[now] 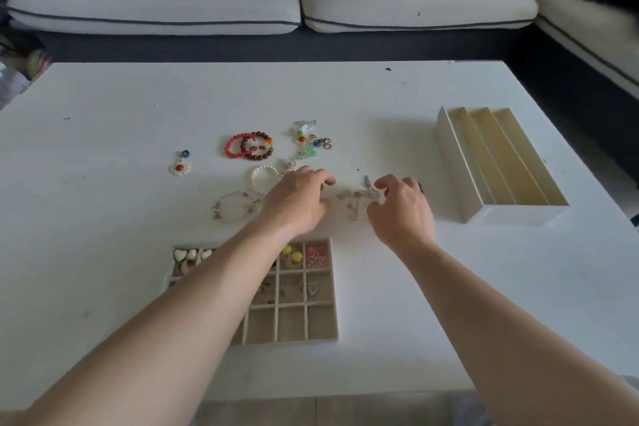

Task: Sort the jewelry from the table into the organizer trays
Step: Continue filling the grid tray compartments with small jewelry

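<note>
Both of my hands hover over a pale tangled chain [358,200] lying mid-table. My right hand [403,209] has its thumb and fingers pinched around the chain's right end. My left hand [297,201] is curled just left of the chain, fingertips bent down; whether it grips anything is hidden. Loose jewelry lies behind: red bead bracelets [248,145], a pearl bracelet [258,180], a pale bracelet [230,208], a flower charm [179,166], and a cluster of green charms and earrings [308,142]. The grid organizer tray [332,290] sits near me, partly under my left forearm.
A cream tray with long slots [460,162] stands at the right of the white table [103,218]. The grid tray's upper cells hold hearts, yellow pieces and a pink piece. A sofa [155,0] runs behind the table.
</note>
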`<state>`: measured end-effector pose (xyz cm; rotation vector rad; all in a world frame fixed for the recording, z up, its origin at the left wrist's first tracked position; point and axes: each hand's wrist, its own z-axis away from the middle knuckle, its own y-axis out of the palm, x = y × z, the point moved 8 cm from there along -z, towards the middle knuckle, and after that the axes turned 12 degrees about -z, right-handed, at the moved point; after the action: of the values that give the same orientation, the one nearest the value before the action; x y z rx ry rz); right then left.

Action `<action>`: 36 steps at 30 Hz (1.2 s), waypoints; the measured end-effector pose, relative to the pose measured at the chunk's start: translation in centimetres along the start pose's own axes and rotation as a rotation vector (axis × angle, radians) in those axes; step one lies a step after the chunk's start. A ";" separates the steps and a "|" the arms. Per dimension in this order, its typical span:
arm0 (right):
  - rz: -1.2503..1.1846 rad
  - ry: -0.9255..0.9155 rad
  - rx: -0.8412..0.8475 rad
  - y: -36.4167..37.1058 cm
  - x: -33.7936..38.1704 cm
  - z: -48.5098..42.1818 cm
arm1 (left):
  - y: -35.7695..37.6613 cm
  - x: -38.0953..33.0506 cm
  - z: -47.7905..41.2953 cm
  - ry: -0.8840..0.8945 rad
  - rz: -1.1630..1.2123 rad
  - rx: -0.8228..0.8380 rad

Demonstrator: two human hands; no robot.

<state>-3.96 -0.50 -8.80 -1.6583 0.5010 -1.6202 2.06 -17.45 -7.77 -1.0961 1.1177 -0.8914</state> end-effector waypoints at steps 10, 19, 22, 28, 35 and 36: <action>-0.020 -0.147 0.183 2.1 2.1 0.9 | 0.7 -1.4 -1.0 0.063 -0.004 -0.002; 0.103 -0.254 0.278 3.3 7.0 -5.0 | -1.1 2.7 -5.0 -0.007 -0.218 -0.010; 0.184 -0.295 0.377 5.5 7.8 -7.2 | -0.4 3.6 -6.1 0.026 -0.250 0.051; 0.293 -0.427 0.429 7.4 8.0 -8.4 | -1.3 4.7 -5.1 0.136 -0.204 -0.077; 0.141 -0.492 0.332 5.0 6.2 -8.0 | -1.3 8.1 -4.9 -0.016 0.116 -0.094; 0.075 -0.465 0.305 4.7 6.3 -8.5 | -1.4 8.5 -5.3 -0.054 0.163 -0.115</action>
<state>-10.37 -10.09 -8.72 -1.6832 0.0732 -1.1367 -1.18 -26.98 -8.74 -1.0984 1.2067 -0.6730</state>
